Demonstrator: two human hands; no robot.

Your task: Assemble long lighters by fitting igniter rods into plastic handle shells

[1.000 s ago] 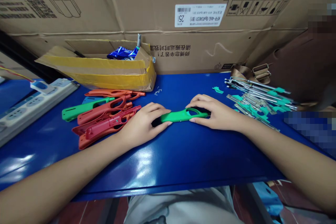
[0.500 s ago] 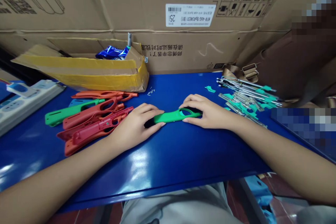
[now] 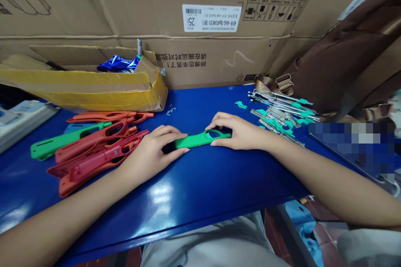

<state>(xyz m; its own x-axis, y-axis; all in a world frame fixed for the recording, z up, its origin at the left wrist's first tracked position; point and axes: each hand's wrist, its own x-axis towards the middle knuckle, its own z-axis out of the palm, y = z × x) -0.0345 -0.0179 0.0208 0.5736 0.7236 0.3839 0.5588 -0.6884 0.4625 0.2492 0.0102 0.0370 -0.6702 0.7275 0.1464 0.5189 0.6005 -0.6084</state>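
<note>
A green plastic handle shell (image 3: 200, 138) with a trigger hole lies flat on the blue table (image 3: 200, 187). My left hand (image 3: 150, 154) is curled over its left end, fingers wrapped round it. My right hand (image 3: 239, 131) grips the right end by the hole, thumb under and fingers on top. A dark part shows beneath the shell between my hands. To the left lies a pile of red and orange handle shells (image 3: 100, 148) with another green shell (image 3: 59, 142) among them.
A heap of metal rods with teal plastic ends (image 3: 278, 110) lies at the right, beside a brown bag (image 3: 344, 58). A yellow-taped carton (image 3: 94, 83) and large cardboard boxes (image 3: 200, 21) line the back. A white power strip (image 3: 19, 119) sits far left.
The view has swung to the right, so everything sits further left in the picture. My hands keep the same grip on the green shell.
</note>
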